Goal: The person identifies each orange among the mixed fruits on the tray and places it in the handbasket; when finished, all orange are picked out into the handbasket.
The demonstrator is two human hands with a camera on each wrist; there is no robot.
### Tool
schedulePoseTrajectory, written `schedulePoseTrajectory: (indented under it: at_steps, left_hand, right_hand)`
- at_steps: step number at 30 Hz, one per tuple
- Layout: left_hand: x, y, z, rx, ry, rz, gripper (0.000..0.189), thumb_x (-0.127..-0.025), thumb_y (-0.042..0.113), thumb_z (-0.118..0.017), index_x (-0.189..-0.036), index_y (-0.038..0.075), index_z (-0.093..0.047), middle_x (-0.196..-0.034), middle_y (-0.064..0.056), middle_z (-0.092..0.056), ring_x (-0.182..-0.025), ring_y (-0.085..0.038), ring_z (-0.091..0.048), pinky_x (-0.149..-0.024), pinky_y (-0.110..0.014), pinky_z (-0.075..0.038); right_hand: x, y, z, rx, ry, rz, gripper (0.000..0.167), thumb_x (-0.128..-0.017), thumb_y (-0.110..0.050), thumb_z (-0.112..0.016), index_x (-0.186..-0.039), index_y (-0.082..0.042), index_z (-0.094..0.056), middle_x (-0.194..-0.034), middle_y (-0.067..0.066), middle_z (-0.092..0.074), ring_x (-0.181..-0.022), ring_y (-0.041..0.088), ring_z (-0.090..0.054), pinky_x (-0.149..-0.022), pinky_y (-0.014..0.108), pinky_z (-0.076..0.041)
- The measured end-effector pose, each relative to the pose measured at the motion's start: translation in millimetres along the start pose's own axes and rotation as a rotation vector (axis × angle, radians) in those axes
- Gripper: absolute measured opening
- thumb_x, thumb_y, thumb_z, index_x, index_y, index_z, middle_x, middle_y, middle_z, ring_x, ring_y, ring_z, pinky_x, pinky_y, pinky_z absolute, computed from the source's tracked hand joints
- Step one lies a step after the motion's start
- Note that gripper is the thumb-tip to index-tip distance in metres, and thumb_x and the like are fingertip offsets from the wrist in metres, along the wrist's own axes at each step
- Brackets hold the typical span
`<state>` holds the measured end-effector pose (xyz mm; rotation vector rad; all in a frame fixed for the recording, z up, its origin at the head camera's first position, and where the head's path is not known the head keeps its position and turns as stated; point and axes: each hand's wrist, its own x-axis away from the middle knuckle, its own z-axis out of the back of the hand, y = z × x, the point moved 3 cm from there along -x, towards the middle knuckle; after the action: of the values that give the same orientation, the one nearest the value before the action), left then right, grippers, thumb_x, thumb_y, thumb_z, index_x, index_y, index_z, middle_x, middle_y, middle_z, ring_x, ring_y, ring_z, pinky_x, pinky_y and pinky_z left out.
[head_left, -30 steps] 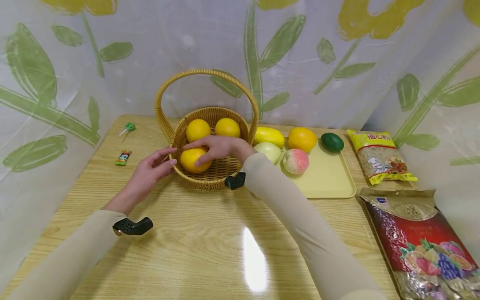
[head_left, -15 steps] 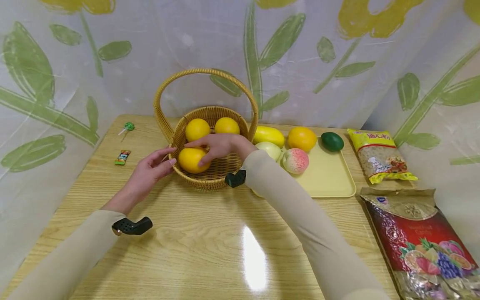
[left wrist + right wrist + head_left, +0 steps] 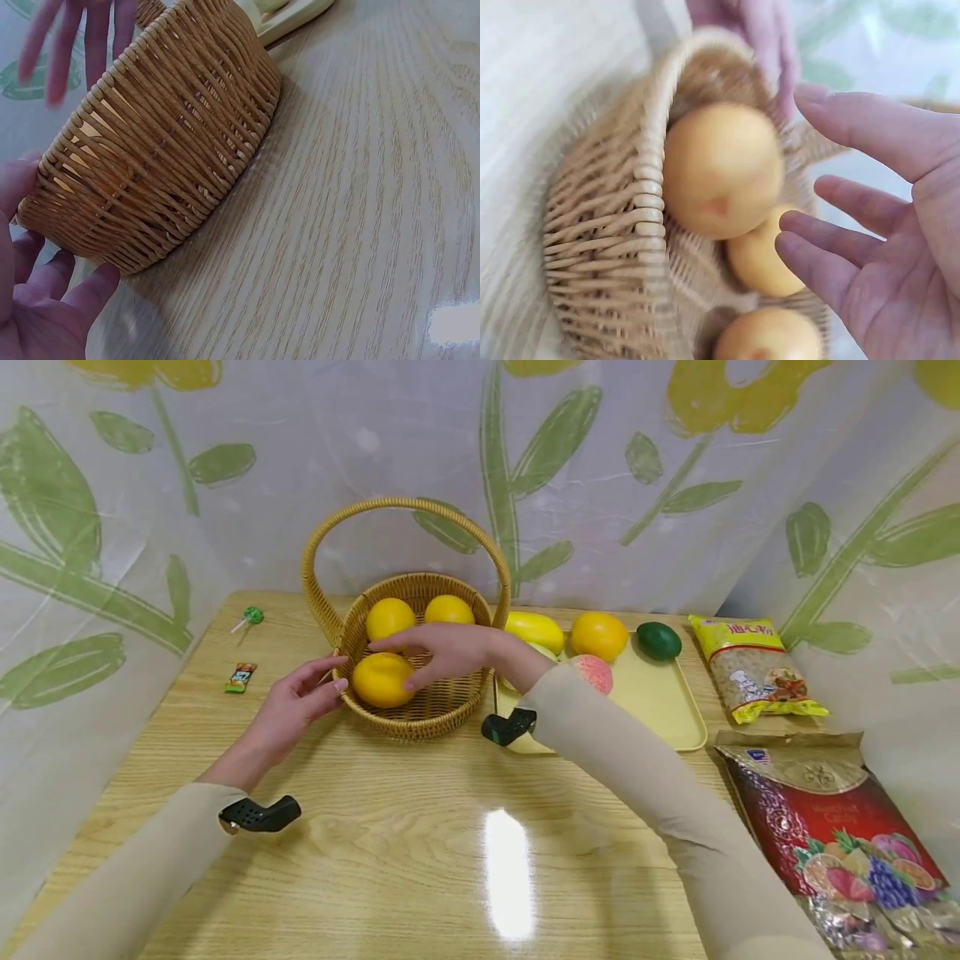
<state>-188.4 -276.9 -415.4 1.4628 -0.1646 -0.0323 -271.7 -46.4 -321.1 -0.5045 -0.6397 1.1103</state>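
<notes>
The left hand [image 3: 288, 712] holds the basket [image 3: 431, 725] by its left rim; the right hand [image 3: 453, 652], spread and empty, hovers nearer the front orange [image 3: 381, 681], just to its right.

You wear long, plain beige sleeves, the left sleeve [image 3: 142, 864] and the right sleeve [image 3: 637, 772] matching, both running down to your bare left hand [image 3: 292, 702] and right hand [image 3: 450, 652]. The cloth looks smooth, with soft creases along your right arm. At your left cuff sits a black, bent wrist device [image 3: 261, 814], pitted with small holes; a second black device [image 3: 510, 727], similarly angled, juts from your right cuff.
</notes>
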Motion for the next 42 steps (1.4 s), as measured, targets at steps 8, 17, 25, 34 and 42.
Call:
schedulePoseTrajectory:
  at_steps: [8,17,25,34,42]
  left_hand:
    - [-2.6,-1.8,2.4,-0.007,0.004,-0.013,0.056,-0.1,0.025,-0.059,-0.148,0.004,-0.04,-0.162,-0.014,-0.013,-0.145,-0.034,-0.021,-0.094,-0.018,-0.049]
    - [0.2,-3.3,11.1,-0.044,0.015,0.006,0.058,-0.1,0.027,-0.059,-0.149,0.005,-0.038,-0.162,-0.013,-0.014,-0.144,-0.033,-0.024,-0.092,-0.016,-0.049]
    - [2.5,-0.6,16.0,-0.078,0.014,0.006,0.058,-0.1,0.03,-0.058,-0.149,0.007,-0.038,-0.162,-0.013,-0.015,-0.144,-0.033,-0.024,-0.092,-0.015,-0.049]
    - [3.8,-2.8,17.2,-0.098,0.019,0.001,0.06,-0.099,0.033,-0.058,-0.149,0.006,-0.039,-0.162,-0.014,-0.014,-0.146,-0.031,-0.021,-0.093,-0.014,-0.048]
    - [3.5,-2.8,15.8,-0.083,0.019,0.002,0.06,-0.099,0.032,-0.059,-0.149,0.006,-0.038,-0.163,-0.014,-0.012,-0.147,-0.032,-0.016,-0.094,-0.015,-0.047]
  right_hand:
    - [89.3,-18.7,3.2,-0.118,0.22,0.097,0.06,-0.096,-0.023,-0.065,-0.15,-0.012,-0.04,-0.152,0.002,-0.04,-0.137,0.013,-0.039,-0.111,0.032,-0.038]
    - [182.6,28.8,9.6,-0.413,0.601,-0.16,0.058,-0.098,-0.023,-0.063,-0.151,-0.02,-0.039,-0.153,-0.004,-0.038,-0.136,0.02,-0.042,-0.107,0.039,-0.043]
    - [235.2,82.8,23.7,-0.604,0.92,-0.28,0.059,-0.098,-0.028,-0.061,-0.152,-0.028,-0.037,-0.156,0.003,-0.034,-0.139,0.025,-0.039,-0.108,0.026,-0.041]
    - [243.7,136.6,23.6,-0.642,0.885,-0.391,0.066,-0.098,-0.034,-0.059,-0.156,-0.029,-0.027,-0.161,0.004,-0.021,-0.143,0.029,-0.029,-0.114,0.041,-0.033]
    - [227.2,164.6,17.9,-0.533,0.746,-0.457,0.069,-0.099,-0.036,-0.058,-0.157,-0.028,-0.022,-0.162,0.007,-0.018,-0.142,0.028,-0.032,-0.114,0.047,-0.033]
